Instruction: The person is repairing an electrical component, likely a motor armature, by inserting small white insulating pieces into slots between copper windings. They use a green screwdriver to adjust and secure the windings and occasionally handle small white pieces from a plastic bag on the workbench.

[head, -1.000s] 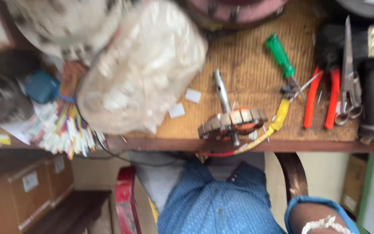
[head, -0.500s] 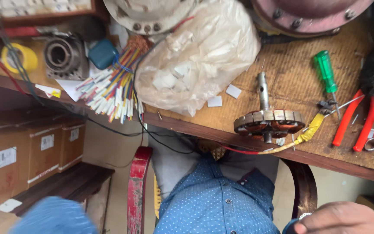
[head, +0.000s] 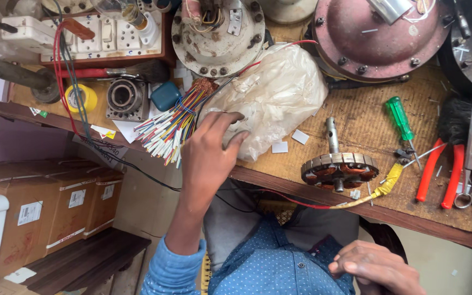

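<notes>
L hand [head: 210,146] open, fingers spread, reaching to wires [head: 171,121] by bag [head: 274,98]. Wire bundle's long axis runs far-right to near-left, cut ends pointing near-left. R hand [head: 377,267] loosely curled, empty, on lap.

One screwdriver [head: 401,121] — one stator [head: 340,168] — three cardboard boxes [head: 55,202].

On the workbench [head: 356,117], the plastic bag [head: 277,98] lies between the wire bundle [head: 165,128] at left and the stator [head: 338,169] at right.
</notes>
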